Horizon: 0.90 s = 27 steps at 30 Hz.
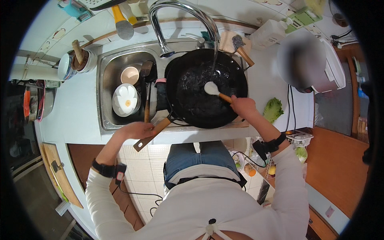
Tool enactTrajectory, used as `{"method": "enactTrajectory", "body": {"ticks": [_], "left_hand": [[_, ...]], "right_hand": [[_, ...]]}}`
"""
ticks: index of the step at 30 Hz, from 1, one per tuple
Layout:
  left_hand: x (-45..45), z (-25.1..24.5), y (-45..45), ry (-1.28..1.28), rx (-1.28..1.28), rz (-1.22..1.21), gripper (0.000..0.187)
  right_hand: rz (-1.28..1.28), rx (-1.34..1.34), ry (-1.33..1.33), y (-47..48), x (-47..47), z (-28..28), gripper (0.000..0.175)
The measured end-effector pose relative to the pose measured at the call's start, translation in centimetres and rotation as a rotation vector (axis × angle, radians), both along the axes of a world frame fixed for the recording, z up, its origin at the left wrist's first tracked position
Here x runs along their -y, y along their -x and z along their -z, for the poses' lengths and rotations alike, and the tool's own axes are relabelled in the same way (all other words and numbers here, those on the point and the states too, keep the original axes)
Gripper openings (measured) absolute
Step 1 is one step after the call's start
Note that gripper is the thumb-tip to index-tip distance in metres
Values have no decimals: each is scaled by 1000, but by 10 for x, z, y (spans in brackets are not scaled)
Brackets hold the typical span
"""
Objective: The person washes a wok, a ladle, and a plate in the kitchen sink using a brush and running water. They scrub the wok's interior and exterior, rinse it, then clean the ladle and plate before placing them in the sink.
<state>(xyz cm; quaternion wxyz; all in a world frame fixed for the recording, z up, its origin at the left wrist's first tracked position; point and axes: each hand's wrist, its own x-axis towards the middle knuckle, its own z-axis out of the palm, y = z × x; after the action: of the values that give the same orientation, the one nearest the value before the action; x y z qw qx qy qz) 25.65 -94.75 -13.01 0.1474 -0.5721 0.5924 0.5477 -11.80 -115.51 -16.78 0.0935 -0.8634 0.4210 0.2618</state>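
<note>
A large black wok (207,111) rests over the right basin of the sink, tilted slightly. Water runs into it from the curved chrome faucet (186,6), and some water lies in its bowl. My right hand (244,108) grips a wooden-handled dish brush (211,88) with a round white head, held over the inside of the wok. At the sink's front edge, my left hand (138,130) has its fingers on the wok's wooden handle (154,133); its grip is partly hidden. A long-handled spatula (147,99) stands in the left basin just beyond that hand.
The left basin (105,87) holds a flower-patterned white bowl (126,99) and a beige bowl (130,75). A steel-wool scrubber with a wooden handle (244,55) lies behind the wok. On the right counter are a lettuce leaf (273,109), a white bottle (267,33) and a white appliance (334,66).
</note>
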Motion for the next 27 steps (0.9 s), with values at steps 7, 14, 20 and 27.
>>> {"method": "enactTrajectory", "body": {"ticks": [7, 14, 20, 27], "left_hand": [[97, 39, -19, 653, -342, -434, 22], [189, 62, -19, 817, -55, -893, 36], [219, 54, 10, 767, -57, -1107, 35], [151, 30, -1, 720, -122, -764, 30]], "right_hand": [[64, 88, 52, -4, -1, 7, 26], [108, 134, 88, 9, -7, 6, 23], [136, 136, 92, 6, -11, 5, 22], [-85, -1, -32, 7, 5, -11, 27]]}}
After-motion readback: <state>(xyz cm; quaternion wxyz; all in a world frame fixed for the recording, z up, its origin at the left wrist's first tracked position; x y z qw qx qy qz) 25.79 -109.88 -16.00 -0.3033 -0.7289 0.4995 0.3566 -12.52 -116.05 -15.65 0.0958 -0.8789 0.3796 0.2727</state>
